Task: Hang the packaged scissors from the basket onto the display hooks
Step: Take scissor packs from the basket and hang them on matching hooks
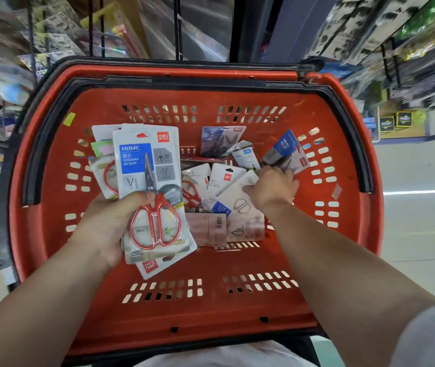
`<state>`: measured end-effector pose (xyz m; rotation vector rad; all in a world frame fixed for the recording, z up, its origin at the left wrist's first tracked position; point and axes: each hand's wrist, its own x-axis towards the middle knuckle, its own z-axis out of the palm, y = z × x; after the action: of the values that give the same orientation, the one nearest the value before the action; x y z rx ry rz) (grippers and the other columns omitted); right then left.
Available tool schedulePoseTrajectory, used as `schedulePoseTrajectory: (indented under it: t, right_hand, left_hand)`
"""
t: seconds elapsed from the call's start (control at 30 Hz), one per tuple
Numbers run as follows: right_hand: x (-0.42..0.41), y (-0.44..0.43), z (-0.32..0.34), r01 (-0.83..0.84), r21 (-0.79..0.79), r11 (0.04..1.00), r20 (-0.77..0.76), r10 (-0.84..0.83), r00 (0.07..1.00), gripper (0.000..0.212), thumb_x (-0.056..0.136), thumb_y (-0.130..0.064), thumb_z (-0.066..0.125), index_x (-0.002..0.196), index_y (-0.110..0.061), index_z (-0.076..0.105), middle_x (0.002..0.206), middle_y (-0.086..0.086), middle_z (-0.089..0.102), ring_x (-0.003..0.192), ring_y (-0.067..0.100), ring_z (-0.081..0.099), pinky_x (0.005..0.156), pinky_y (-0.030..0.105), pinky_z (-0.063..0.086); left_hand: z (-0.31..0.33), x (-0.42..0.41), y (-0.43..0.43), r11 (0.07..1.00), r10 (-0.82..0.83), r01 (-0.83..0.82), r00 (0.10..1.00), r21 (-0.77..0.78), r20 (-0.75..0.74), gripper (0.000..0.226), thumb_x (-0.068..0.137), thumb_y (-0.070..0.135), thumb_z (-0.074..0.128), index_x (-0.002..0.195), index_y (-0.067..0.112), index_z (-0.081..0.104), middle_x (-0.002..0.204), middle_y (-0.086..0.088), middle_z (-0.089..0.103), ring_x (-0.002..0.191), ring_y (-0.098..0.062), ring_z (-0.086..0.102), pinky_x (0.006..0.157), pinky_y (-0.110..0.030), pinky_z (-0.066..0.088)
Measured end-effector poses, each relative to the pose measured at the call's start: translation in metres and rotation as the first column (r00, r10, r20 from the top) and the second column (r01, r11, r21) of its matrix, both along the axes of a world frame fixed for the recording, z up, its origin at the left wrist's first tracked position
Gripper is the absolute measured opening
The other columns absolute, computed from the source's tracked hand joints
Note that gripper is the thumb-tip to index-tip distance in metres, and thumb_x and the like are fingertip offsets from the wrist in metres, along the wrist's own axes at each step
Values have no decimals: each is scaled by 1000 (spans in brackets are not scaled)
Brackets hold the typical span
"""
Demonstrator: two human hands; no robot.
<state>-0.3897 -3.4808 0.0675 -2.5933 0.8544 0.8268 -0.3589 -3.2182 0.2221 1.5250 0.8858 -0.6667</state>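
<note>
The left hand (110, 221) is clenched on a stack of packaged scissors (147, 165); the thumb presses on the front of the top card and the other fingers are hidden behind the stack; right beside the thumb, under the clear blister of this top card, lies a pair of red-handled scissors (155, 223) with the blades pointing away from the person; more cards stick out behind the grip, on the outer side and below it; the whole stack is lifted above the floor of the red basket (184, 300)

The right hand (272, 189) reaches down into the loose packs (227, 178) which lie in the middle of the basket; its fingers are bent downward and touch the lower edge of a blue-labelled pack (286, 151), which stands tilted just beyond the fingertips; if the fingers really pinch this pack or only rest on it, one cannot tell, because the back of the hand covers them; the other loose packs lie between the two hands and under the right wrist, some face down

Beyond both hands, past the far rim of the basket, dark display hooks (177, 27) hang with blurred goods around them
</note>
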Motion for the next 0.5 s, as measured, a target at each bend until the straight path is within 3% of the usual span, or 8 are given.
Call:
schedulePoseTrajectory:
  t: [0.13, 0.23, 0.33, 0.43, 0.5]
  right_hand:
    - [8, -6, 31, -47, 335, 941, -27, 60, 998, 36, 100, -33, 66, 130, -13, 62, 123, 12, 70, 114, 33, 65, 86, 37, 53]
    - [10, -15, 74, -95, 368, 925, 171, 33, 985, 11, 103, -27, 62, 104, -18, 56, 97, 8, 65, 100, 33, 66, 74, 31, 39]
    - [6, -24, 135, -102, 370, 923, 450, -82, 889, 14, 104, -23, 60, 98, -18, 48, 86, 1, 64, 82, 28, 65, 62, 34, 42]
    - [-6, -22, 190, -170, 455, 874, 616, -171, 769, 10, 106, -21, 57, 104, -17, 48, 87, 3, 68, 76, 17, 61, 65, 39, 47]
    - [-19, -13, 214, -234, 551, 801, 645, -232, 728, 10, 106, -21, 57, 108, -23, 47, 90, -3, 68, 82, 12, 64, 72, 39, 51]
  left_hand:
    - [4, -3, -2, 1000, 8, -8, 1000, -20, 0, 28, 88, 3, 75, 112, 18, 76, 97, -9, 82, 80, -26, 81, 81, -47, 61]
    - [10, -6, -9, 999, 28, -28, 1000, -35, 0, 29, 88, 1, 75, 112, 17, 76, 97, -9, 82, 77, -25, 80, 80, -46, 62]
    - [19, -8, -19, 997, 61, -62, 998, -36, -12, 25, 86, 1, 77, 106, 16, 78, 94, -10, 82, 74, -25, 79, 79, -47, 62]
    - [32, -11, -31, 994, 94, -94, 996, -52, -4, 21, 86, 4, 78, 103, 16, 78, 93, -11, 82, 70, -24, 79, 72, -43, 62]
    - [43, -12, -40, 990, 117, -116, 993, -85, 6, 21, 86, 8, 78, 105, 17, 78, 94, -11, 82, 72, -24, 79, 69, -41, 62]
